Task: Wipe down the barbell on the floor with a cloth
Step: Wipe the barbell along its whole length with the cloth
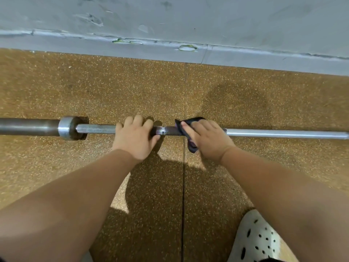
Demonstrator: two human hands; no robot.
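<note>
Perforated shoe (258,241) cropped, cloth (190,133) half-hidden under right hand (209,140)

Gym: barbell (264,133), rubber floor (113,87)

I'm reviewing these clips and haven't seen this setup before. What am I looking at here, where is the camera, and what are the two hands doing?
One camera, worn on the person's head, looks down at their bare arms. A barbell lies on a speckled brown rubber floor beside a grey wall. The left hand is closed around the shaft near the collar, steadying it. The right hand presses a dark cloth around the shaft. A white perforated clog shows at the bottom right.
</note>
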